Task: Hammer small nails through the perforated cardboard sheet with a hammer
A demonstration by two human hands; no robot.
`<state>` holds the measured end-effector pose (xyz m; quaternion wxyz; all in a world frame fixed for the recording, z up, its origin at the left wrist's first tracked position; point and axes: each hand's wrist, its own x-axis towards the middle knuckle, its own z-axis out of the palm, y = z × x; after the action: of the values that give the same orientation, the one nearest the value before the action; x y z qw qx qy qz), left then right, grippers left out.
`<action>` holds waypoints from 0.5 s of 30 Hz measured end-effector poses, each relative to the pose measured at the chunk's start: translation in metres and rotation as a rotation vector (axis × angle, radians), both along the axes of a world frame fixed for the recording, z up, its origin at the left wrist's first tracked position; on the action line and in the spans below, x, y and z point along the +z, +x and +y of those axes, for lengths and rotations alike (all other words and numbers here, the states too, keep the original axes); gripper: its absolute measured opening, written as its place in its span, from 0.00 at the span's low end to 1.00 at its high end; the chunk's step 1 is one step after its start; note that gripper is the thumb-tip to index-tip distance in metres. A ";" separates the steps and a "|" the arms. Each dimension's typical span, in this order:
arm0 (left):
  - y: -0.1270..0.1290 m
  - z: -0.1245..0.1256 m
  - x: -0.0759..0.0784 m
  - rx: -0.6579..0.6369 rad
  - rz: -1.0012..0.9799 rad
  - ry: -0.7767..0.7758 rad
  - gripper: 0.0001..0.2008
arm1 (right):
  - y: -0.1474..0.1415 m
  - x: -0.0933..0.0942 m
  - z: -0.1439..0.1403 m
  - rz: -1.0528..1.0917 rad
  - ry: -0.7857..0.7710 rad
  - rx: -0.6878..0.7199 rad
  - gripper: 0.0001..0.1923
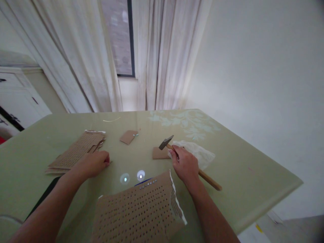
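A wooden-handled hammer with a dark metal head (177,153) is clenched in the right hand (186,165), the grip taken high on the handle just below the head; the head is raised slightly above a small flat brown cardboard piece (160,153). The handle's free end is seen beyond the wrist, beside a crumpled white plastic bag (201,153). The left hand (93,163) is laid on the pale green counter (240,168), fingers curled, at the edge of a stack of perforated brown cardboard sheets (76,152); whether anything is gripped cannot be told. A perforated cardboard block (139,212) is placed nearest the person.
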<state>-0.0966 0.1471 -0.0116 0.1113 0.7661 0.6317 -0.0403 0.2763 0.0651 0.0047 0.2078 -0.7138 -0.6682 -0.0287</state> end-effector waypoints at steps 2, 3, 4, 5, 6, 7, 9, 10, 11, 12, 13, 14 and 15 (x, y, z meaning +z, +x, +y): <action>0.003 -0.002 0.004 -0.021 -0.007 0.003 0.06 | -0.001 0.001 -0.001 0.007 -0.003 0.001 0.14; 0.006 -0.004 0.009 -0.034 -0.017 0.008 0.07 | -0.002 0.002 -0.002 0.009 -0.004 0.002 0.14; 0.010 -0.006 0.016 -0.051 -0.037 0.016 0.08 | -0.002 0.003 -0.002 0.012 -0.006 0.001 0.14; 0.015 -0.009 0.024 -0.073 -0.063 0.024 0.10 | -0.003 0.003 -0.003 0.013 -0.007 0.000 0.15; 0.021 -0.014 0.034 -0.102 -0.099 0.033 0.12 | -0.003 0.003 -0.003 0.015 -0.007 -0.002 0.15; 0.029 -0.019 0.044 -0.135 -0.150 0.041 0.16 | -0.004 0.003 -0.003 0.016 -0.007 -0.004 0.15; 0.048 -0.035 0.062 -0.208 -0.274 0.031 0.21 | -0.005 0.003 -0.003 0.019 -0.006 -0.005 0.15; 0.059 -0.044 0.069 -0.260 -0.405 -0.004 0.21 | -0.005 0.003 -0.003 0.020 -0.006 -0.004 0.15; 0.070 -0.053 0.075 -0.310 -0.488 -0.041 0.19 | -0.005 0.002 -0.003 0.020 -0.007 -0.002 0.15; 0.081 -0.062 0.079 -0.342 -0.538 -0.063 0.16 | -0.006 0.002 -0.003 0.020 -0.009 0.001 0.14; 0.092 -0.070 0.081 -0.372 -0.569 -0.083 0.15 | -0.006 0.001 -0.003 0.019 -0.010 0.003 0.14; 0.101 -0.077 0.082 -0.392 -0.601 -0.086 0.14 | -0.006 0.001 -0.003 0.019 -0.012 0.005 0.14; 0.109 -0.083 0.081 -0.407 -0.633 -0.094 0.14 | -0.006 0.001 -0.003 0.018 -0.014 0.006 0.14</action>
<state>0.0127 0.0640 0.0694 0.3257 0.8445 0.3986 0.1482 0.2701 0.0617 0.0055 0.2090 -0.7133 -0.6687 -0.0170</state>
